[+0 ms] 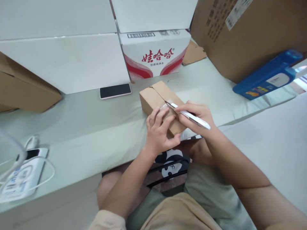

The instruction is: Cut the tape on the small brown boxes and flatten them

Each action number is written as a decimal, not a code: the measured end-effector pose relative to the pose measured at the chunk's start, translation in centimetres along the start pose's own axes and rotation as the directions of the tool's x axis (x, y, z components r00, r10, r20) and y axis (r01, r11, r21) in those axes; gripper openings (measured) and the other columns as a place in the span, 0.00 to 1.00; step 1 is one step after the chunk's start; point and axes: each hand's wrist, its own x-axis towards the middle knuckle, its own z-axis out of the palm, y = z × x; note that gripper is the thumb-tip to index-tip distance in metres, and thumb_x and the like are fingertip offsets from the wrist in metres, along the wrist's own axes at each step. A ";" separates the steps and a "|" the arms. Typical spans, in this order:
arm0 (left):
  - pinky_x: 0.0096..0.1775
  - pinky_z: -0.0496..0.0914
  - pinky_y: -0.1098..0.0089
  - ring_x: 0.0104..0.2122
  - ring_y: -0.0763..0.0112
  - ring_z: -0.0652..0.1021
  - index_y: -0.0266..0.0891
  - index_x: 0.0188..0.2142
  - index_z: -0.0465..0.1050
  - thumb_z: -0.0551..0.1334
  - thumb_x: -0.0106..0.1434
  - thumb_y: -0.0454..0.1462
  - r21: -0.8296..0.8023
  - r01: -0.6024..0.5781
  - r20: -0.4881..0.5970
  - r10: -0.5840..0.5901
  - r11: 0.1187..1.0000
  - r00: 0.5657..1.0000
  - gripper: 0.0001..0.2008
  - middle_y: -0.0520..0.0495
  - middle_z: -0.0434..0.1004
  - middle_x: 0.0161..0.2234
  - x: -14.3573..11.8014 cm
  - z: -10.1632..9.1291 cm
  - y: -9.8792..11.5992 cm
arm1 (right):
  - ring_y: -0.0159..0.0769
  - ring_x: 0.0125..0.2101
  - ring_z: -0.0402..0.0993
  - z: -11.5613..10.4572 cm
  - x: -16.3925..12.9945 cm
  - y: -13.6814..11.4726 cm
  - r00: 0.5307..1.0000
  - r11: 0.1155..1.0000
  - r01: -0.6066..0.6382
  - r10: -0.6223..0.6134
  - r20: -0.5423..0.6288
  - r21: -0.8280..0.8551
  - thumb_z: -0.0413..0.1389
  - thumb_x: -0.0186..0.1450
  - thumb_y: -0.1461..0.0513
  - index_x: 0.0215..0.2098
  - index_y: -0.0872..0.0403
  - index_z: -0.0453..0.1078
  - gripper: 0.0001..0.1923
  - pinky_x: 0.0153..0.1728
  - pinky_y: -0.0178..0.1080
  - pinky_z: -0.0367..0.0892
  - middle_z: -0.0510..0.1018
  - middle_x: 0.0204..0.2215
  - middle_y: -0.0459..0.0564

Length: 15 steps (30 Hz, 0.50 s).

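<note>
A small brown cardboard box [151, 97] sits at the table's near edge, with a seam along its top and a bit of clear tape at the middle. My left hand [158, 129] grips the box from the left, fingers bent over its top and thumb toward its near end. In my right hand [200, 115] is a white utility knife [195, 119], held like a pen. Its dark blade tip meets the seam near the tape. My fingers cover part of the box's top.
A phone [115, 91] lies behind the box to the left. White cartons [157, 54] line the back. A large brown carton [244, 35] and a tilted blue bottle [266, 78] stand right. A power strip [33, 174] with white cables is at left.
</note>
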 end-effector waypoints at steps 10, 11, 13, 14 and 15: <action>0.66 0.59 0.49 0.65 0.45 0.65 0.46 0.56 0.71 0.64 0.56 0.49 0.017 -0.047 -0.004 0.047 0.999 0.999 0.29 0.41 0.73 0.60 0.4 0.2 -0.9 | 0.30 0.25 0.74 1.3 -0.2 -0.4 0.993 0.999 -0.044 0.042 -0.113 -0.014 0.57 0.67 0.55 0.31 0.51 0.78 0.12 0.30 0.35 0.69 0.81 0.26 0.48; 0.66 0.58 0.49 0.65 0.45 0.65 0.46 0.56 0.71 0.64 0.56 0.49 0.008 -0.051 -0.005 0.051 0.999 0.999 0.28 0.40 0.72 0.60 0.4 0.2 -1.0 | 0.30 0.25 0.73 1.2 -0.3 -0.4 0.992 0.999 -0.043 0.041 -0.121 -0.015 0.57 0.67 0.55 0.30 0.51 0.78 0.12 0.29 0.35 0.69 0.81 0.26 0.47; 0.67 0.58 0.48 0.65 0.45 0.66 0.45 0.55 0.72 0.64 0.58 0.50 -0.013 -0.058 0.006 0.058 0.998 0.998 0.27 0.40 0.71 0.61 0.4 0.2 -1.0 | 0.29 0.23 0.72 1.1 -0.5 -0.3 0.989 0.999 -0.041 0.039 -0.144 -0.009 0.57 0.66 0.56 0.28 0.52 0.76 0.12 0.28 0.34 0.67 0.80 0.24 0.46; 0.67 0.58 0.48 0.65 0.45 0.66 0.45 0.55 0.72 0.64 0.59 0.51 -0.020 -0.061 0.013 0.062 0.998 0.998 0.27 0.40 0.71 0.61 0.4 0.2 -1.0 | 0.29 0.22 0.70 0.9 -0.6 -0.3 0.987 0.999 -0.040 0.039 -0.157 -0.005 0.57 0.65 0.57 0.26 0.52 0.74 0.12 0.27 0.34 0.67 0.79 0.22 0.46; 0.67 0.58 0.48 0.65 0.45 0.65 0.45 0.55 0.72 0.64 0.59 0.51 -0.022 -0.064 0.018 0.064 0.998 0.998 0.27 0.39 0.71 0.61 0.5 0.1 -1.0 | 0.28 0.20 0.68 0.8 -0.6 -0.3 0.984 0.999 -0.041 0.041 -0.174 0.002 0.57 0.65 0.58 0.25 0.52 0.73 0.12 0.26 0.34 0.66 0.77 0.21 0.45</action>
